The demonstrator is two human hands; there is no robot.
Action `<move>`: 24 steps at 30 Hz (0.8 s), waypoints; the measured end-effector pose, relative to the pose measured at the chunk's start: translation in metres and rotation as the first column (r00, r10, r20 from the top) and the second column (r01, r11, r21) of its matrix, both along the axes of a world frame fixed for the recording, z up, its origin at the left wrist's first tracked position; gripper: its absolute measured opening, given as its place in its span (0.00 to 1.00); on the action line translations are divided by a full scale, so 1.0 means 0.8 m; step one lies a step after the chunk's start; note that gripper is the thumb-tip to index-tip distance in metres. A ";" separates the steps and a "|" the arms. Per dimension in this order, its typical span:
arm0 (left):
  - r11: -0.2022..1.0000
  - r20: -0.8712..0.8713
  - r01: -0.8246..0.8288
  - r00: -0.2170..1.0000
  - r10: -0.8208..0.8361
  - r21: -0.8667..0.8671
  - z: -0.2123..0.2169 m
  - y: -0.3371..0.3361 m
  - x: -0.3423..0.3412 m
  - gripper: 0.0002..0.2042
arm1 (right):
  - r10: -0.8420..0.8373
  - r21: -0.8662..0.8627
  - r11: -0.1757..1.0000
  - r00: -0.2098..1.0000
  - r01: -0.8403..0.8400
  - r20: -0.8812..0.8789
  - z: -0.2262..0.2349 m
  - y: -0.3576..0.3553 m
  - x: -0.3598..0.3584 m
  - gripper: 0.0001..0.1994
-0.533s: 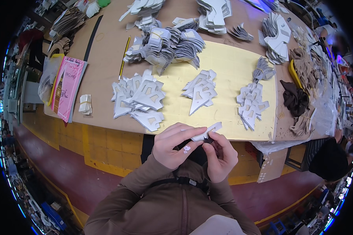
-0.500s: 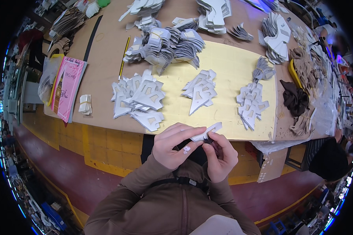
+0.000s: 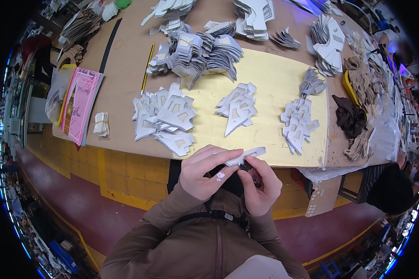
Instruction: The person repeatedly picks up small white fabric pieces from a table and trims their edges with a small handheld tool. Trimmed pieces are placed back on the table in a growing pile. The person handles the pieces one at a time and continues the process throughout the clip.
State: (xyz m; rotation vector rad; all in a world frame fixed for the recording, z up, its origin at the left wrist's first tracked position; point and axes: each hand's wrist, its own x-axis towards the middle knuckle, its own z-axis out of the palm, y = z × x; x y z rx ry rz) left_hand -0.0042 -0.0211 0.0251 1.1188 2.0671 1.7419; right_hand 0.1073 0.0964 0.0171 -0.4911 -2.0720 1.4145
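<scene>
A long brown wooden worktable (image 3: 125, 69) fills the upper part of the view, and a wide pale yellow cutting mat (image 3: 274, 79) covers its middle. Heaps of grey cardboard cut-outs (image 3: 195, 51) lie along the far side of the table. Three smaller piles sit nearer the front edge: a broad spread of grey angular pieces (image 3: 165, 118) on the left, a small fan of them (image 3: 237, 107) on the mat, and a narrow stack (image 3: 299, 122) toward the right. A pink booklet (image 3: 81, 104) lies at the left end, with a dark brown scrap of cloth (image 3: 351, 118) at the right end.

Just below the table's front edge, the left hand (image 3: 202, 172) is closed with fingers and thumb pinching a thin grey cardboard cut-out strip (image 3: 246, 155). The right hand (image 3: 260, 186) is curled beneath the strip, its fingertips touching the underside; whether it grips the strip too, I cannot tell.
</scene>
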 end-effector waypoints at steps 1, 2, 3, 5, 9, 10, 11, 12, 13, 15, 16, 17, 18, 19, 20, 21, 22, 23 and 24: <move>1.000 -0.005 -0.002 1.000 0.002 -0.002 0.000 0.000 0.000 0.18 | 0.013 0.054 0.998 0.999 -0.010 -0.052 -0.002 0.001 -0.003 0.15; 1.000 -0.010 -0.004 1.000 0.004 -0.004 0.000 0.000 0.000 0.18 | 0.026 0.089 0.996 0.997 -0.019 -0.073 -0.003 0.001 -0.004 0.15; 1.000 -0.034 -0.012 0.999 0.012 -0.011 0.000 0.001 0.000 0.18 | 0.036 0.152 0.988 0.996 -0.023 -0.081 -0.003 0.001 -0.004 0.15; 0.999 -0.084 -0.029 0.996 0.027 -0.026 0.001 0.000 -0.001 0.19 | 0.051 0.228 0.973 0.997 -0.037 -0.056 -0.004 0.003 -0.004 0.15; 0.999 -0.067 -0.027 0.997 0.024 -0.034 0.002 -0.001 -0.002 0.19 | 0.064 0.192 0.980 0.996 -0.051 -0.061 -0.004 0.007 -0.004 0.14; 0.999 -0.051 -0.027 0.998 0.026 -0.034 0.002 0.000 -0.001 0.19 | 0.064 0.168 0.984 0.996 -0.053 -0.063 -0.004 0.007 -0.004 0.13; 0.999 -0.035 -0.028 0.999 0.026 -0.033 0.002 0.000 0.000 0.19 | 0.062 0.134 0.989 0.997 -0.055 -0.053 -0.005 0.007 -0.003 0.13; 0.999 -0.029 -0.027 0.999 0.026 -0.030 0.002 0.000 0.001 0.19 | 0.058 0.094 0.994 0.996 -0.051 -0.074 -0.006 0.006 -0.003 0.12; 0.999 -0.022 -0.026 0.999 0.025 -0.028 0.002 0.000 0.001 0.20 | 0.052 0.042 0.998 0.995 -0.049 -0.083 -0.007 0.005 -0.002 0.12; 0.999 0.008 -0.032 0.999 0.032 -0.027 0.001 0.000 0.003 0.20 | 0.003 -0.085 0.996 0.995 -0.011 -0.101 -0.008 0.003 -0.001 0.11; 0.999 0.030 -0.038 0.999 0.039 -0.029 0.001 0.001 0.003 0.20 | -0.040 -0.160 0.987 0.993 0.023 -0.107 -0.009 0.002 0.000 0.11; 0.999 0.052 -0.045 0.998 0.046 -0.030 0.001 0.001 0.003 0.20 | -0.079 -0.239 0.970 0.989 0.048 -0.124 -0.010 0.001 0.001 0.11; 0.999 0.060 -0.040 0.997 0.042 -0.030 0.001 0.001 0.003 0.20 | -0.064 -0.229 0.973 0.992 0.038 -0.105 -0.009 0.003 0.002 0.11; 0.999 0.067 -0.035 0.997 0.037 -0.030 0.001 0.000 0.002 0.20 | -0.044 -0.224 0.974 0.994 0.021 -0.100 -0.008 0.006 0.004 0.11; 0.999 0.075 -0.030 0.997 0.032 -0.029 0.001 0.000 0.002 0.19 | -0.028 -0.229 0.973 0.994 0.003 -0.105 -0.007 0.008 0.006 0.11; 0.999 0.076 -0.035 0.996 0.038 -0.036 0.001 -0.001 0.002 0.19 | 0.008 -0.200 0.979 0.995 -0.028 -0.098 -0.006 0.010 0.007 0.11; 0.998 0.078 -0.040 0.996 0.043 -0.042 0.000 -0.002 0.002 0.19 | 0.040 -0.180 0.982 0.994 -0.058 -0.102 -0.005 0.012 0.007 0.12; 0.997 0.088 -0.046 0.995 0.051 -0.054 -0.001 -0.003 0.003 0.19 | 0.071 -0.170 0.982 0.993 -0.087 -0.095 -0.004 0.013 0.008 0.12; 0.997 0.091 -0.050 0.994 0.055 -0.054 -0.003 -0.005 0.002 0.19 | 0.060 -0.168 0.983 0.993 -0.077 -0.103 -0.004 0.012 0.007 0.12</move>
